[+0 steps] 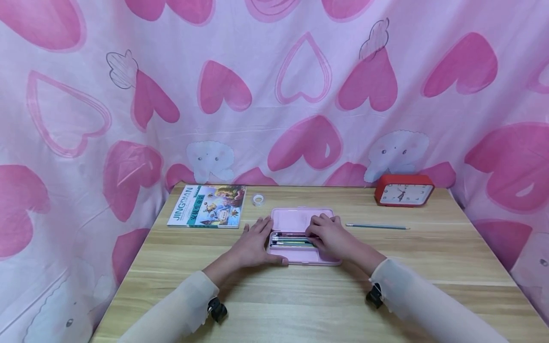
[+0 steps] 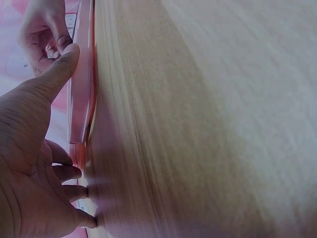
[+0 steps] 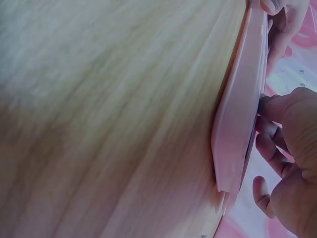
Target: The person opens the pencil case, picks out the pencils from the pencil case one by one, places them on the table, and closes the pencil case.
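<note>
A pink pencil case (image 1: pixel 296 219) lies with its lid folded back on the table, several pencils (image 1: pixel 291 242) side by side in its tray. My left hand (image 1: pixel 254 245) is spread around the case's left end. Its thumb rests at the front rim, and the fingers lie straight by the left side. Over the right part of the tray is my right hand (image 1: pixel 332 236), its fingers bent down at the pencils' right ends. In the right wrist view the thumb and fingertips sit right at the rim of the case (image 3: pixel 237 114); what lies between them is hidden.
A blue-green pencil (image 1: pixel 377 226) lies on the wooden table (image 1: pixel 300 305) right of the case. Behind it stands a red clock (image 1: pixel 405 190). A picture book (image 1: pixel 208 206) and a roll of clear tape (image 1: pixel 258 199) are at the back left. A pink heart-print curtain (image 1: pixel 257 124) hangs behind.
</note>
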`<act>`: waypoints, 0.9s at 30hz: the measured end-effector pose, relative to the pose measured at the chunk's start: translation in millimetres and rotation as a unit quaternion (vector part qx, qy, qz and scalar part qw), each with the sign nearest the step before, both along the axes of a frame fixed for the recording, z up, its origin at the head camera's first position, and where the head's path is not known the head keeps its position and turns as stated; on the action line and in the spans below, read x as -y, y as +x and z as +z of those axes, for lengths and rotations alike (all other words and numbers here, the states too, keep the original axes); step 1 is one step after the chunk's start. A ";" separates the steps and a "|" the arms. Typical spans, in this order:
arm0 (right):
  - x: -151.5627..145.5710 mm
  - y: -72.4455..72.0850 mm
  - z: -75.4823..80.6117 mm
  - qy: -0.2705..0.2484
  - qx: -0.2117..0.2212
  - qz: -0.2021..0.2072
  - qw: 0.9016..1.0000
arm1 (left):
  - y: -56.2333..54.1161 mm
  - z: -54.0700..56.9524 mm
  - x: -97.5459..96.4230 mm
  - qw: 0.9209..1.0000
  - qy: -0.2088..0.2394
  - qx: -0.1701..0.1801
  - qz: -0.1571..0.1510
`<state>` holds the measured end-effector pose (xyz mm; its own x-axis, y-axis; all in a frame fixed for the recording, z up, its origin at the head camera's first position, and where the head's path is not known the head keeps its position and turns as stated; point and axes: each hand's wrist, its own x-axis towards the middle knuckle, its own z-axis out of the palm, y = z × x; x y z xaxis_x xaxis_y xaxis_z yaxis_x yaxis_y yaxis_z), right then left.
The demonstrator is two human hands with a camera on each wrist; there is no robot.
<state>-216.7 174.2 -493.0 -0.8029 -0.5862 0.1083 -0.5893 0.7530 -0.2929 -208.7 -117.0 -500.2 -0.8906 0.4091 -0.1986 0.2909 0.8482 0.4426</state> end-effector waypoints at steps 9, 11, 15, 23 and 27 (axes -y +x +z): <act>2.9 -0.5 1.9 0.000 0.014 0.000 1.000 | 0.5 -0.1 0.0 1.000 0.003 0.000 0.002; 3.4 -0.8 3.1 0.000 0.020 -0.003 1.000 | 0.3 -0.2 -0.2 1.000 0.001 0.000 0.002; 4.4 -1.6 4.7 0.003 0.032 -0.007 0.999 | 0.5 0.5 -0.3 1.000 -0.001 -0.001 0.000; 5.8 -1.1 4.9 0.015 0.033 -0.012 0.999 | 0.0 0.1 -0.1 1.000 -0.006 0.001 0.001; 5.7 -0.7 5.8 0.016 0.036 -0.014 0.999 | 0.0 0.5 -0.2 1.000 0.000 0.002 0.001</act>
